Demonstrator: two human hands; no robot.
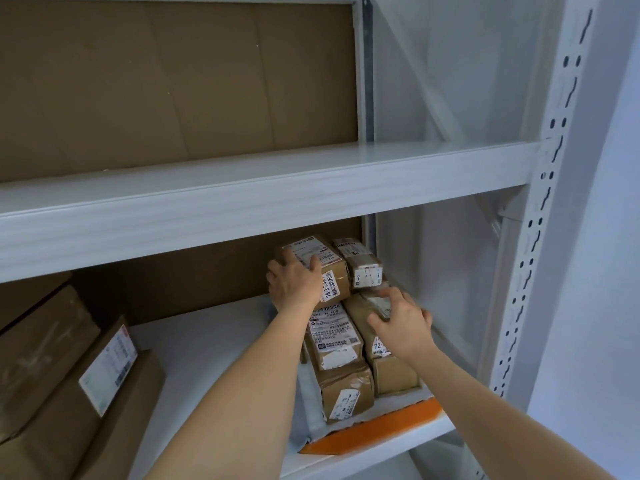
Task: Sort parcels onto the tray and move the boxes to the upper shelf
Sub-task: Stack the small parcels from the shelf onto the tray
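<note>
"Where was the labelled box (320, 268)?"
"Stacked at the tray's (374, 433) back. Left hand (294, 282) gripped it; right hand (398, 323) seemingly held the box below (367, 306). Steady, lift straight."

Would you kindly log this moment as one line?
left hand: grips upper parcel | right hand: on lower parcel | upper shelf: bare

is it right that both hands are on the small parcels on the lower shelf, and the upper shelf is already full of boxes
Not quite. The head view shows the left hand and right hand on the small parcels on the lower shelf, but the visible part of the upper shelf holds no boxes, only a cardboard backing behind it.
</note>
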